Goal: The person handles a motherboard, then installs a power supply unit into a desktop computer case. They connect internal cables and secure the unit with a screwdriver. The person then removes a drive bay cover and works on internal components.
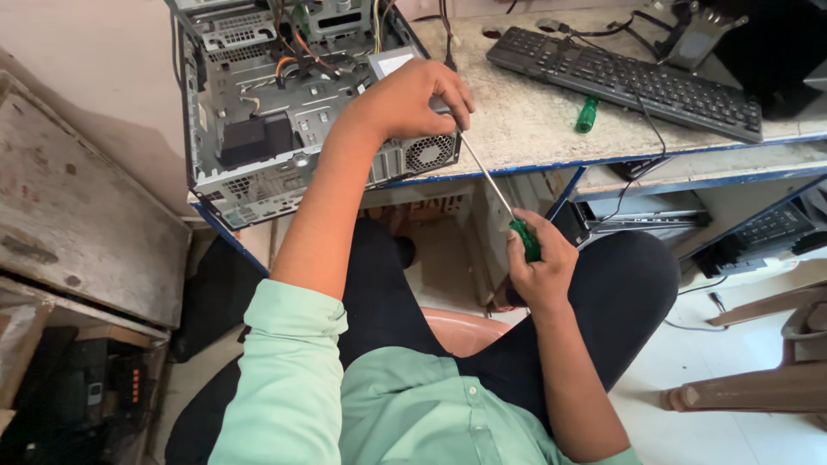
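A: What's most likely to go wrong here?

B: I'd say the tip slipping. The long green-handled screwdriver with the steel shaft [493, 185] runs at a slant from below the table edge up to the rear corner of the open grey metal computer case [284, 112], which lies on its side on the speckled stone table [534, 120]. At that angle the tip could skid off and gouge the panel near the round fan grille [429, 153]. The case also overhangs the table's edge at its near corner, so a hard push might shift it.

A: How are the hands set?

B: The right hand [541, 267] is closed in a fist around the green handle, low down over the lap. The left hand [413, 99] is curled over the case's corner, fingers bent down around the shaft's upper end, steadying it. Whether it pinches the tip or only guides it, I cannot tell; the tip is hidden under the fingers.

A: Anything nearby to snag?

B: A black keyboard [624, 82] and a small green-handled tool [587, 114] lie on the table to the right, well apart.
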`<control>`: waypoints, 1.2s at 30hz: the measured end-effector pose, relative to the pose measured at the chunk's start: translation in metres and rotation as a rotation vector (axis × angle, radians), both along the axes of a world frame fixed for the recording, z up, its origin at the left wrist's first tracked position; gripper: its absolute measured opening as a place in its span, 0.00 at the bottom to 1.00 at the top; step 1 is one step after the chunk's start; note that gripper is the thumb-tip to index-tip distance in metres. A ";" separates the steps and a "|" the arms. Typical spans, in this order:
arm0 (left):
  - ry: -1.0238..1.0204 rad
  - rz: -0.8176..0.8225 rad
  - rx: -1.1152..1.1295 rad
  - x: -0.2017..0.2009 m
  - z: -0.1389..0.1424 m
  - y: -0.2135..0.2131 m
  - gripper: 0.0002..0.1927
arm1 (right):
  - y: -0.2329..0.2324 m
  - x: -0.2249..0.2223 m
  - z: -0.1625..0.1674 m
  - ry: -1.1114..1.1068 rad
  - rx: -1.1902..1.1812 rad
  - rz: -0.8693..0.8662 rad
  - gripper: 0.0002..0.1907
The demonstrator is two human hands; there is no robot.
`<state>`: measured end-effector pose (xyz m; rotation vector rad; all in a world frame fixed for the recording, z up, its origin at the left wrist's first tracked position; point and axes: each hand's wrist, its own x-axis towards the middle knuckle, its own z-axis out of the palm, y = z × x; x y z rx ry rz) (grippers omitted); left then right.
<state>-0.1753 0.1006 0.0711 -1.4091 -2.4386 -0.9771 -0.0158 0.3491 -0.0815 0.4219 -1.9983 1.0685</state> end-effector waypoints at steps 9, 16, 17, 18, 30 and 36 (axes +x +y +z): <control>0.015 0.027 -0.015 0.002 0.001 0.000 0.13 | -0.002 0.003 0.008 0.029 0.014 0.027 0.14; 0.045 0.011 0.026 0.002 -0.002 -0.001 0.12 | -0.003 0.030 0.050 -0.023 0.066 -0.066 0.16; 0.049 0.012 0.029 0.002 -0.002 -0.001 0.11 | -0.003 0.034 0.056 -0.036 0.082 -0.082 0.17; 0.058 0.029 0.007 0.002 -0.002 -0.001 0.11 | -0.004 0.039 0.062 -0.053 0.095 -0.099 0.17; 0.114 0.039 0.001 0.011 0.002 -0.002 0.10 | -0.029 0.058 0.099 0.035 0.294 -0.269 0.07; 0.070 0.187 -0.063 0.016 -0.001 -0.001 0.12 | -0.034 0.056 0.099 0.055 0.233 -0.267 0.13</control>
